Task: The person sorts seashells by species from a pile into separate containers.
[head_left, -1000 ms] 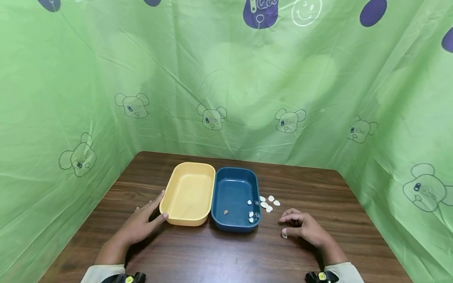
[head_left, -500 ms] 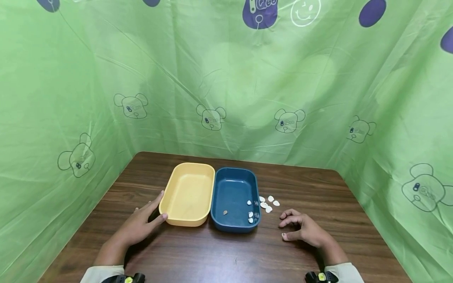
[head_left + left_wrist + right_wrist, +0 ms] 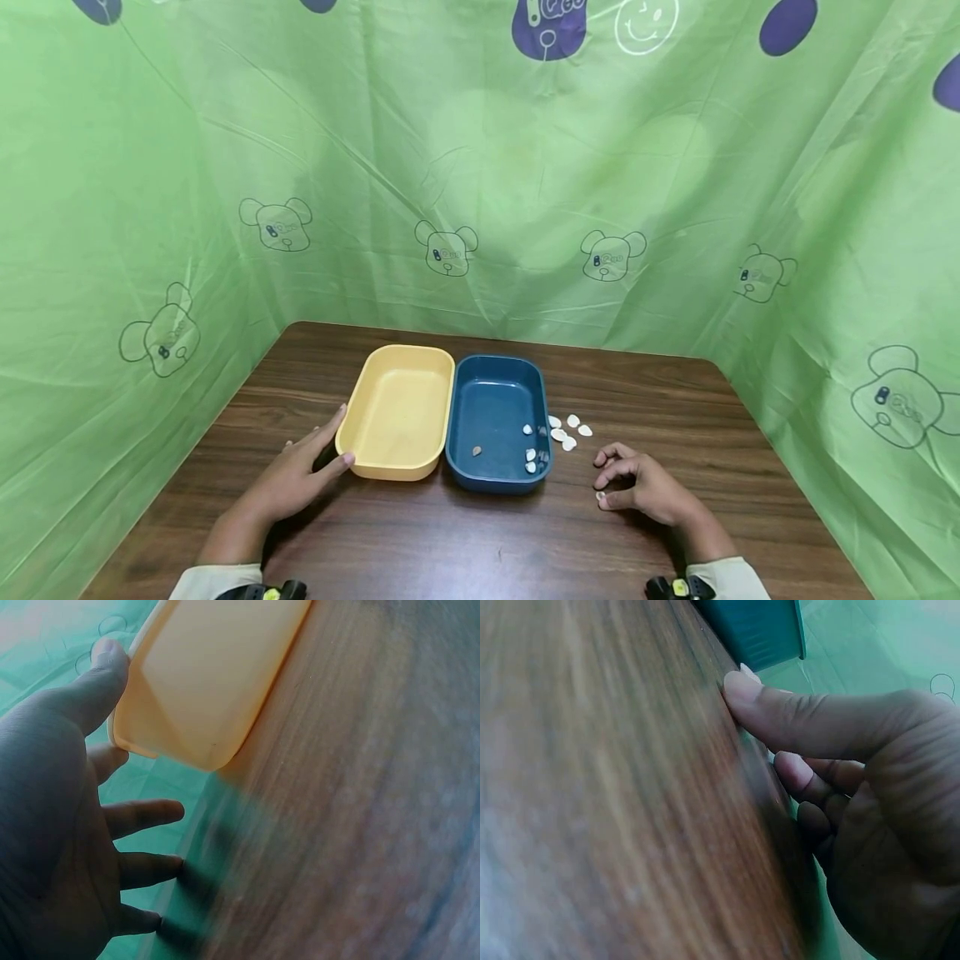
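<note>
In the head view my left hand (image 3: 303, 471) is spread at the near left corner of the yellow tray (image 3: 401, 472). Its thumb touches the tray's wall; the other fingers reach along the side, and the left wrist view shows them apart. My right hand (image 3: 641, 483) rests low over the table with fingers curled. Between its thumb tip and index finger shows a small white shell-like piece (image 3: 600, 496), mostly covered. Left of that hand lie several white shell-like pieces (image 3: 569, 443), beside the blue tray (image 3: 498, 483). Inside the blue tray are 3 small white pieces (image 3: 531, 467) and a brown one (image 3: 476, 451).
The two trays stand side by side on a brown wooden table (image 3: 480, 542). Green printed cloth (image 3: 525, 167) hangs behind the table and along both sides. The yellow tray's floor is bare.
The right thumb and index finger have shifted slightly, and the pale piece at the thumb tip shows at a different angle. The left hand and both trays hold their places.
</note>
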Demonstrator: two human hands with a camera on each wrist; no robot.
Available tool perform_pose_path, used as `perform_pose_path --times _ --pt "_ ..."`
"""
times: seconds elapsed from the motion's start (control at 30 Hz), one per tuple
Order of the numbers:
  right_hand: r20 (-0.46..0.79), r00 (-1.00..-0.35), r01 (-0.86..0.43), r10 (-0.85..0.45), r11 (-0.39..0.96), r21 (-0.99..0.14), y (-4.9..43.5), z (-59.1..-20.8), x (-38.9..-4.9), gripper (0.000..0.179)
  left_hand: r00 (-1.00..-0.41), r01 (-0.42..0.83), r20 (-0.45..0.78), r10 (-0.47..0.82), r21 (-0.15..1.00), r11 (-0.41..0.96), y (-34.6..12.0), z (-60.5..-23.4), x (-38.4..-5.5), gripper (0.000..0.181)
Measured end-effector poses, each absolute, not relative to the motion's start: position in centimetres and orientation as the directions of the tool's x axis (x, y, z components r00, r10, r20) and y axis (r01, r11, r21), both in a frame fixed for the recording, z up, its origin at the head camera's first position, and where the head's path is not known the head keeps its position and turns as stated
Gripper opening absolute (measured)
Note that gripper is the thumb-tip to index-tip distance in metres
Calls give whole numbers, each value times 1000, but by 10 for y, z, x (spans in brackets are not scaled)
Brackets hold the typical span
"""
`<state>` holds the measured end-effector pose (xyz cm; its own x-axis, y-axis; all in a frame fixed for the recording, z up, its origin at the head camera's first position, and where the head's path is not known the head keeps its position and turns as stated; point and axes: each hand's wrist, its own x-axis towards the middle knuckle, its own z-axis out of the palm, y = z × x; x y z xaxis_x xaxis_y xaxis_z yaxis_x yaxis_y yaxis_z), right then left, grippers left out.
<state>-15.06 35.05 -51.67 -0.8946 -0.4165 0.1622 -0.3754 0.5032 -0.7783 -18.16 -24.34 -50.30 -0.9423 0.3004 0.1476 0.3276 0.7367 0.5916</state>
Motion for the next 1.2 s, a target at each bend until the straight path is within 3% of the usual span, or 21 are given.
perform_pose_path --times 0.7,1.0,1.2 --pt "147 -910 -357 -388 554 -752 349 -519 -153 16 -943 326 146 299 591 738 -243 -502 -180 79" --pt "123 -897 -298 -424 375 -878 358 -521 -153 10 -942 329 149 301 592 736 -243 -503 -181 79" --pt "123 -894 -291 -432 347 -892 361 -522 -154 9 -941 332 151 303 589 737 -243 -502 -182 79"
